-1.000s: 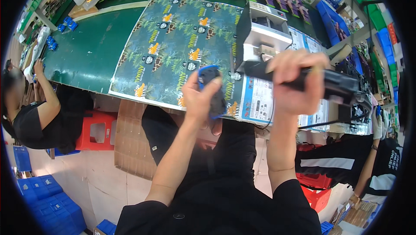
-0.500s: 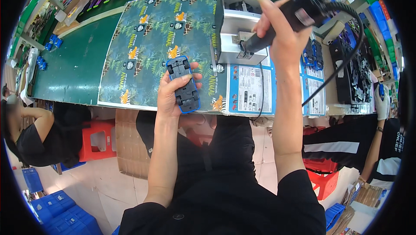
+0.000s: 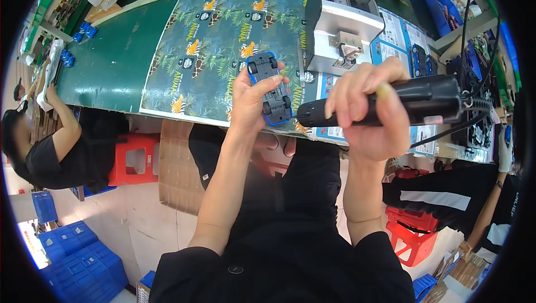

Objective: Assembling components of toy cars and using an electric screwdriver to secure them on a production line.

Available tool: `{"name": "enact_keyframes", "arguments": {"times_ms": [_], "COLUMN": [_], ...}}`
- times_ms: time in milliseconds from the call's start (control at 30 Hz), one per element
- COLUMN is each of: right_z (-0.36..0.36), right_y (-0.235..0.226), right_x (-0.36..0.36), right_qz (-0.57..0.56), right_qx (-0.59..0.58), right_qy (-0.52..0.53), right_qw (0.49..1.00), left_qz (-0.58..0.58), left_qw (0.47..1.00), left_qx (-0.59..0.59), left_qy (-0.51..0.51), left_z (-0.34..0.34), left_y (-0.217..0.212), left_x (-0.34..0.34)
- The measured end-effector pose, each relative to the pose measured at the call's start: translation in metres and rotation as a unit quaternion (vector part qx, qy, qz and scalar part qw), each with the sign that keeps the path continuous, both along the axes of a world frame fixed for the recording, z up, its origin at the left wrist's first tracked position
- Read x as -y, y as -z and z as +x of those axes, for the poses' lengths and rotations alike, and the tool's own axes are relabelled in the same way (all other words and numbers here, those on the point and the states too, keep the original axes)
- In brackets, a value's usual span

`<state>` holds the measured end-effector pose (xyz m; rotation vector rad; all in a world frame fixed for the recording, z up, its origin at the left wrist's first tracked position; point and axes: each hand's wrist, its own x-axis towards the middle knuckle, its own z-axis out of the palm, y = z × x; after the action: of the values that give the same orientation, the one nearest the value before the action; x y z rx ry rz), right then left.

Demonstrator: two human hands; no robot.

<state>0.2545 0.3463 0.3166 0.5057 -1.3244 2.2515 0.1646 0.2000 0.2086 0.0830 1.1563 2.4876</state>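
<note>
A toy car with a blue edge lies upside down in my left hand, black underside and wheels up. My left thumb presses across its middle and the fingers wrap behind it. My right hand is closed round a black electric screwdriver, held nearly level with its nose toward the left. That nose is near the car's front end; whether a bit touches it I cannot tell. Behind the screwdriver stands a silver metal box with a small metal block on its front.
Patterned printed sheets cover the green table. Blue cars lie at the right, with several more at the far left. The screwdriver's cord hangs at the right. Co-workers sit on both sides, near red stools.
My right hand has brought the screwdriver away from the metal box, nearer to me, and turned its nose toward the car. My left hand still holds the car; the whole view has shifted somewhat.
</note>
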Motion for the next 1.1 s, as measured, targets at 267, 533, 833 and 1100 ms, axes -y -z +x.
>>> {"name": "enact_keyframes", "arguments": {"times_ms": [267, 533, 833, 1100], "right_z": [-0.002, 0.002, 0.006, 0.008], "right_y": [0.012, 0.017, 0.022, 0.029], "right_x": [0.016, 0.032, 0.031, 0.027], "right_qz": [0.055, 0.013, 0.014, -0.013], "right_qx": [0.033, 0.062, 0.035, 0.042], "right_qy": [0.025, -0.017, -0.020, -0.005], "right_qw": [0.998, 0.998, 0.999, 0.999], "left_qz": [-0.007, -0.004, -0.010, -0.020], "left_qw": [1.000, 1.000, 1.000, 1.000], "left_qx": [0.008, 0.027, 0.020, 0.013], "left_qy": [-0.005, 0.010, 0.021, 0.016], "left_z": [0.002, -0.001, -0.004, -0.002], "left_y": [-0.004, -0.003, -0.001, 0.001], "left_x": [0.001, -0.001, 0.002, 0.001]}}
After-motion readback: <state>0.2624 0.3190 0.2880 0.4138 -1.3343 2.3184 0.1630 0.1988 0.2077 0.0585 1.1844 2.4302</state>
